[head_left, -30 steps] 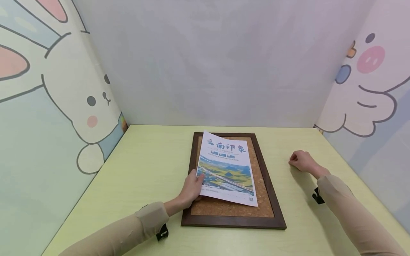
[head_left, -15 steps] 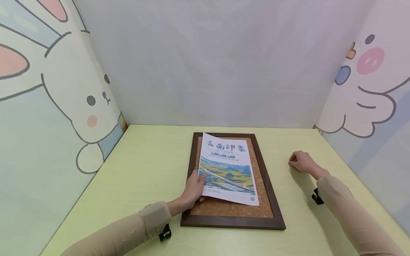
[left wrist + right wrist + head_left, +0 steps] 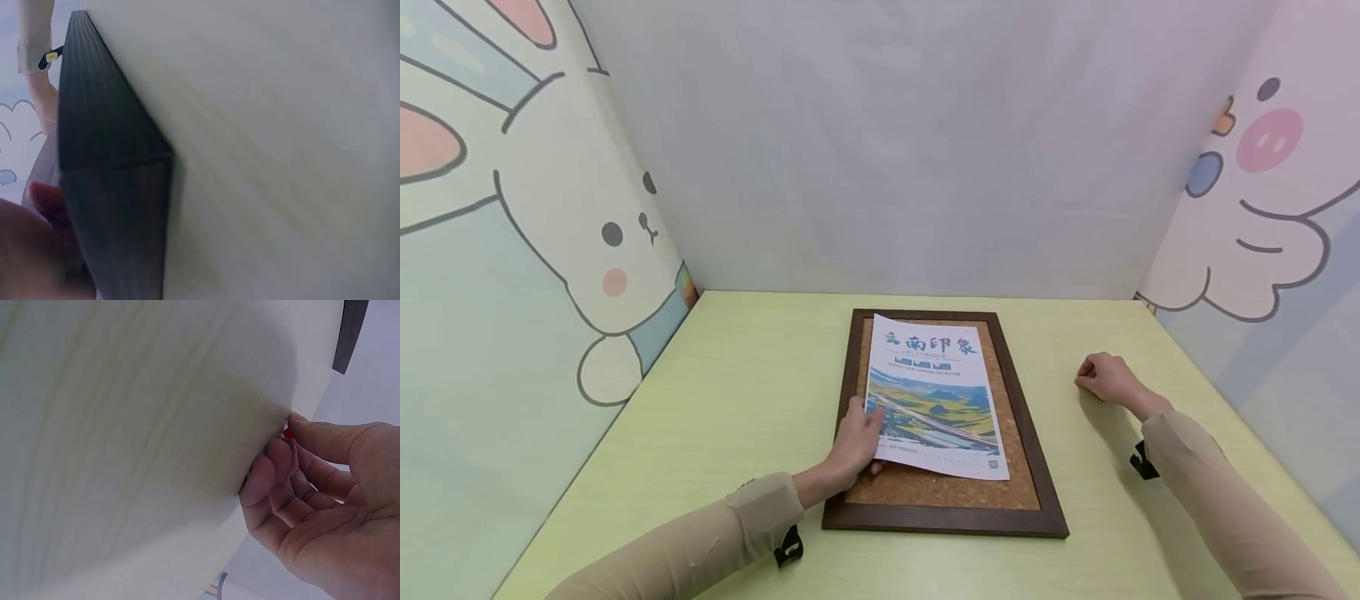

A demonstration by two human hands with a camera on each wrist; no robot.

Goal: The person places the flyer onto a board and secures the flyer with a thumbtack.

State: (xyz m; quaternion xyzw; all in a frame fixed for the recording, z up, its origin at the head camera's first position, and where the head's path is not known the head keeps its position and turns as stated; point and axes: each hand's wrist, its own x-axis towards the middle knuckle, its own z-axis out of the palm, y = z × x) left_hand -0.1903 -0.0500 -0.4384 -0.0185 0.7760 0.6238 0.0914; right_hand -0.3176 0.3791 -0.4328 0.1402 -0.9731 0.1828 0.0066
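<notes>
Two hands are working well apart over a pale yellow-green surface [image 3: 760, 375]. The left hand [image 3: 856, 443] is pinching a printed poster [image 3: 934, 396] by the lower part of its left edge, the thumb lying on the printed face and the other fingers passing beneath. The poster is lying over a corkboard [image 3: 955, 493], slightly askew, its lower edge bowing; whether the whole sheet is touching the cork is hard to tell. It is displaying large blue Chinese characters above a landscape of blue hills and yellow-green fields, with a small square code occupying the lower right corner. A dark brown wooden frame [image 3: 946, 521] is bordering the cork, and bare cork is showing mainly along the poster's right side and below it. To the right of the frame, the right hand [image 3: 1111, 379] is resting its curled fingertips on the surface; in the right wrist view, thumb and fingers are pinching a small red object [image 3: 288, 433], mostly covered and too small to identify. Beige sleeves [image 3: 1225, 500] are covering both forearms. Behind, a plain whitish panel [image 3: 887, 167] is rising between side panels bearing cartoon animals, a rabbit [image 3: 580, 225] appearing at left.
</notes>
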